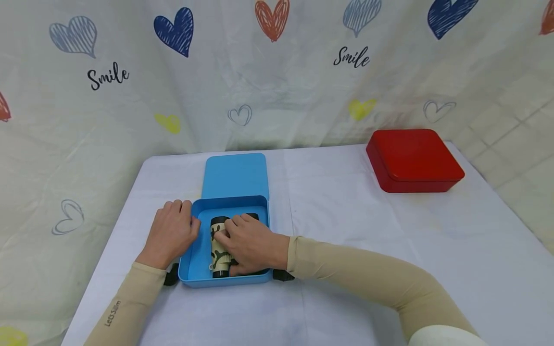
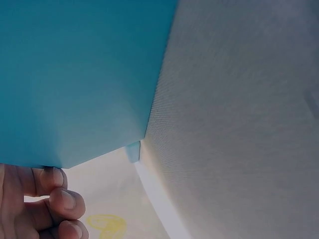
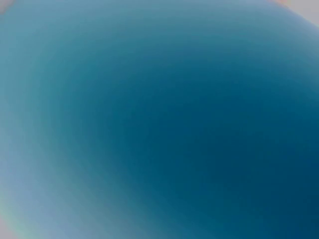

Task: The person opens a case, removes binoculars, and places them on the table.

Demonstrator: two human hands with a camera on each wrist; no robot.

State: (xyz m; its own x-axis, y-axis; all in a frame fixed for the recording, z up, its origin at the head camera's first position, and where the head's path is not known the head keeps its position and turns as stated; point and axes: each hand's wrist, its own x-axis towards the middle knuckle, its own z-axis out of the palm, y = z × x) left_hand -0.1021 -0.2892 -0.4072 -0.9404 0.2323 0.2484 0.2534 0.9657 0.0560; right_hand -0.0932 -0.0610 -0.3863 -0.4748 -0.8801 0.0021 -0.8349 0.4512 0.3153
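Observation:
A light blue hinged box [image 1: 190, 283] lies on the table with its lid [image 1: 236, 175] folded back. Inside it is a pair of camouflage-patterned binoculars [image 1: 220, 257] with black ends. My right hand [image 1: 255, 242] reaches in from the right and grips the binoculars, covering most of one barrel. At the box's upper left edge, my left hand [image 1: 173, 233] holds the rim. The left wrist view shows curled fingers [image 2: 65, 199] right at the blue outer wall [image 2: 89, 89]. Only blurred blue box wall [image 3: 199, 124] fills the right wrist view.
A closed red box [image 1: 415, 161] stands at the table's back right. White cloth covers the table [image 1: 337, 202]. Behind it hangs a curtain [image 1: 294, 86] printed with hearts. Black wrist-camera parts [image 1: 283, 275] show beside the blue box.

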